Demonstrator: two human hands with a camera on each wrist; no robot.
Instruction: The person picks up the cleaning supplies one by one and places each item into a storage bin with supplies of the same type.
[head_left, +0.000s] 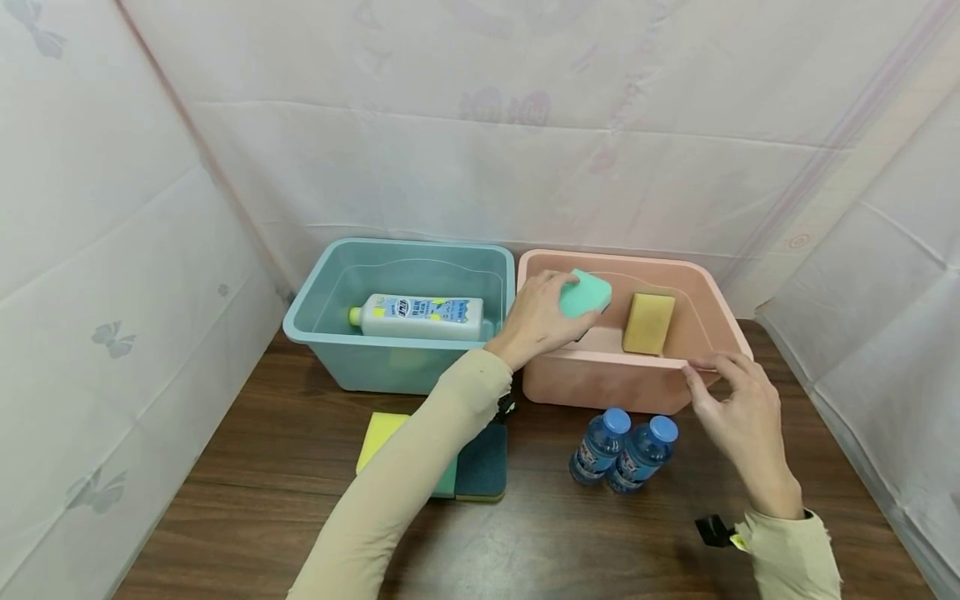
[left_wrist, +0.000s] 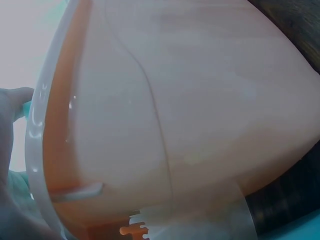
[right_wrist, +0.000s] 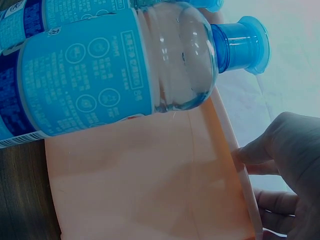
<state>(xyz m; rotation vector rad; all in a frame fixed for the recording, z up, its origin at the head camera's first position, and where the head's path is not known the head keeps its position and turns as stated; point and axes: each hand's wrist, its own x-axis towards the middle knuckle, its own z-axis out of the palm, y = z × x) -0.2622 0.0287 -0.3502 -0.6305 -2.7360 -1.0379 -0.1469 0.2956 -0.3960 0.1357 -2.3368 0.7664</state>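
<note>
My left hand point(head_left: 542, 315) holds a mint-green sponge point(head_left: 585, 293) between thumb and fingers, above the left part of the pink bin point(head_left: 592, 379). In the left wrist view, the bin's wall point(left_wrist: 215, 100) hides most of that sponge. Toward the bin's front right corner, my right hand point(head_left: 742, 417) pinches the rim, thumb outside and fingers over the inner side, as the right wrist view shows. Inside the bin a yellow sponge point(head_left: 648, 323) leans against the wall. Two small water bottles with blue caps, one left point(head_left: 597, 450) and one right point(head_left: 641, 457), stand before the bin.
A blue-green bin point(head_left: 375, 362) stands to the left, with a white bottle point(head_left: 423, 317) lying in it. Partly under my left forearm lie a yellow sponge point(head_left: 381, 433) and a dark-faced scouring sponge point(head_left: 482, 462) on the wooden table point(head_left: 262, 500). Pale sheets hang behind.
</note>
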